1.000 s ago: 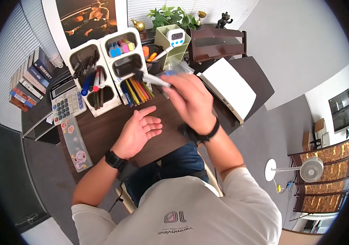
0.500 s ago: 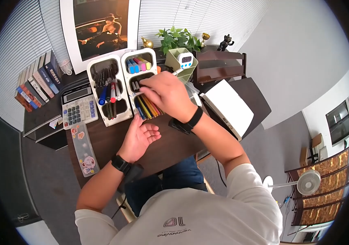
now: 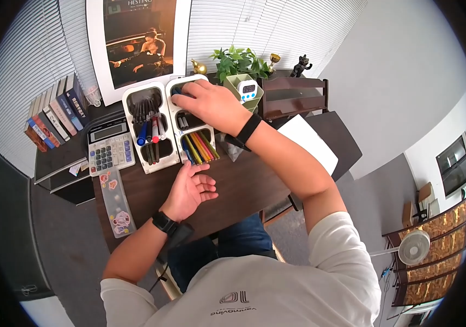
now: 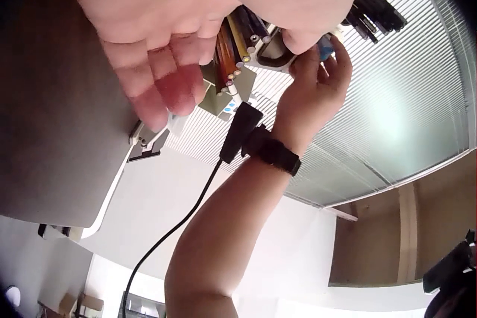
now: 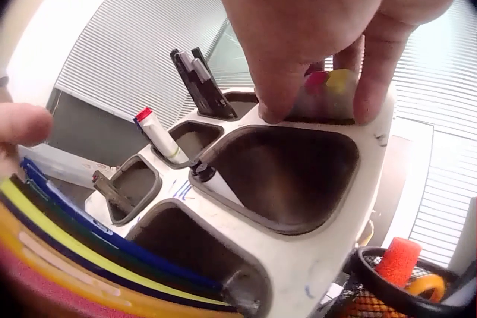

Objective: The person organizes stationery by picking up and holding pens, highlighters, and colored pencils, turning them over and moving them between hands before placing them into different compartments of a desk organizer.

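My right hand point(image 3: 216, 108) reaches into the back compartment of the right white pen organizer point(image 5: 313, 258). Its thumb and fingers bracket the highlighters point(image 5: 337, 83) there, with pink and yellow ends showing between them in the right wrist view. A white marker with a dark cap point(image 5: 218, 184) leans in the middle compartment. Coloured pens point(image 3: 200, 147) fill the front compartment. My left hand point(image 3: 188, 191) lies palm up just in front of those pens, fingers loosely bent and holding nothing. Beside it, the left organizer point(image 3: 162, 167) holds black pens and blue and red markers.
A calculator point(image 3: 112, 155) and a stickered translucent case point(image 3: 116, 204) lie to the left, near standing books point(image 3: 58, 111). At right are a black mesh cup point(image 5: 387, 299), a green holder point(image 3: 252, 103) with a timer point(image 3: 248, 90), and a white box point(image 3: 312, 144).
My right hand has left the marker it held in the right organizer's middle compartment and moved back to the highlighters. The left hand stays near the coloured pens; the head view has tilted upward.
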Demonstrator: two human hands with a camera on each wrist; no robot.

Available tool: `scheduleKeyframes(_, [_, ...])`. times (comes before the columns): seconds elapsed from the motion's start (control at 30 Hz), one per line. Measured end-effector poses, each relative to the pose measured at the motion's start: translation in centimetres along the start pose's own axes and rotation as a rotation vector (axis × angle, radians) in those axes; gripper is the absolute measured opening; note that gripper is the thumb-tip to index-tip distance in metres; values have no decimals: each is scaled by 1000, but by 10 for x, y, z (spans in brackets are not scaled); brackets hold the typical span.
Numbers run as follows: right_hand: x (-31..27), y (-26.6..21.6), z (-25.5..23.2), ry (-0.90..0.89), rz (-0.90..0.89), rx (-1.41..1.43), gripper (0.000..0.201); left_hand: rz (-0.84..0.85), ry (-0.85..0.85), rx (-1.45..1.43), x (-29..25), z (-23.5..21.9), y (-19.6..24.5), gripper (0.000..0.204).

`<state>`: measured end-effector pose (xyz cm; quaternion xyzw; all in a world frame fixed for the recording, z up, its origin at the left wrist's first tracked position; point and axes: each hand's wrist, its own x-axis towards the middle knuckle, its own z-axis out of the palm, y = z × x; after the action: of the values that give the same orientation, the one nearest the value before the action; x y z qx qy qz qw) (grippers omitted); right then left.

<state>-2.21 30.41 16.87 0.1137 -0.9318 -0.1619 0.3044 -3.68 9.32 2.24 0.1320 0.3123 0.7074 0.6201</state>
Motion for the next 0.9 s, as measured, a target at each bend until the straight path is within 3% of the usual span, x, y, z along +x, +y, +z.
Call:
scheduleKeyframes(0.13, [-7, 2, -15, -19, 13, 43, 35, -102, -127, 43, -2, -4, -4, 50])
scheduleKeyframes(0.2, [-19, 0, -31, 76, 93, 195, 36, -138, -186, 93, -2, -5, -4, 45])
scheduleKeyframes(0.27, [-39, -19, -61, 316, 225, 324, 40, -176, -242, 131, -2, -4, -7, 41])
scheduleKeyframes(0.33, [-85, -51, -82, 417, 623, 597, 34, -115, -340, 264, -3, -2, -10, 42])
scheduleKeyframes(0.4, [-129, -101, -84, 705, 1044, 1225, 40, -3, -368, 386, -5, 0, -14, 72])
scheduleKeyframes(0.47, [-167, -154, -56, 861, 1152, 1475, 44, 162, -413, 511, -4, 3, -22, 81])
scheduleKeyframes(0.53, [-194, -209, -23, 696, 1221, 1292, 40, 314, -317, 516, -14, 18, -26, 87])
scheduleKeyframes(0.57, [-182, -224, -28, 789, 1190, 1522, 42, 384, -287, 541, -12, 21, -28, 73])
scheduleKeyframes(0.6, [-177, -231, -22, 860, 1208, 1622, 39, 372, -282, 549, -12, 18, -29, 73])
scheduleKeyframes(0.67, [-175, -223, -22, 709, 1228, 1693, 40, 323, -188, 430, -13, 14, -31, 48])
scheduleKeyframes(0.7, [-174, -216, -24, 717, 1229, 1695, 40, 377, -141, 417, -12, 16, -33, 38])
scheduleKeyframes(0.77, [-173, -198, -32, 365, 1118, 1387, 39, 407, -133, 497, -10, 15, -25, 36])
scheduleKeyframes(0.8, [-175, -187, -35, 368, 1122, 1386, 39, 436, -121, 571, -9, 14, -21, 33])
scheduleKeyframes(0.87, [-178, -166, -37, 151, 832, 896, 41, 435, -104, 694, -11, 20, -8, 31])
scheduleKeyframes(0.9, [-181, -162, -30, 188, 824, 873, 39, 371, -92, 847, -12, 22, -3, 34])
